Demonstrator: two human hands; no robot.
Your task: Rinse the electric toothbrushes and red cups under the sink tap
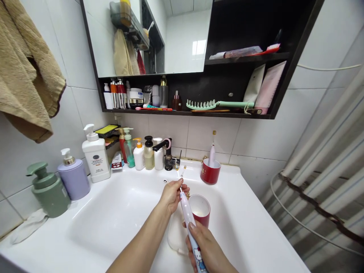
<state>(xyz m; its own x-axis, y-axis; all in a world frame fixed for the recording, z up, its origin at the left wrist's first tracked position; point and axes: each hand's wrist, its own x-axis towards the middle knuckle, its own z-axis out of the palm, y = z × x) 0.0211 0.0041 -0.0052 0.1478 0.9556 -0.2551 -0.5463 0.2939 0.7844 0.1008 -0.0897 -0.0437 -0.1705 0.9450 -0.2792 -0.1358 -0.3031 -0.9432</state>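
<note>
My right hand is closed round the handle of a white electric toothbrush with a cartoon sticker, held slanted over the white sink. My left hand pinches the thin neck near the brush head, fingers closed on it. A red cup with a white inside sits just right of the brush, between my hands; who or what holds it is hidden. A second red cup with another toothbrush stands on the sink's back rim.
Pump bottles, a purple dispenser and a green dispenser line the left rim. A black tap stands at the back. Above hangs a dark shelf with cosmetics and a green comb. A tan towel hangs left, and a ribbed radiator stands right.
</note>
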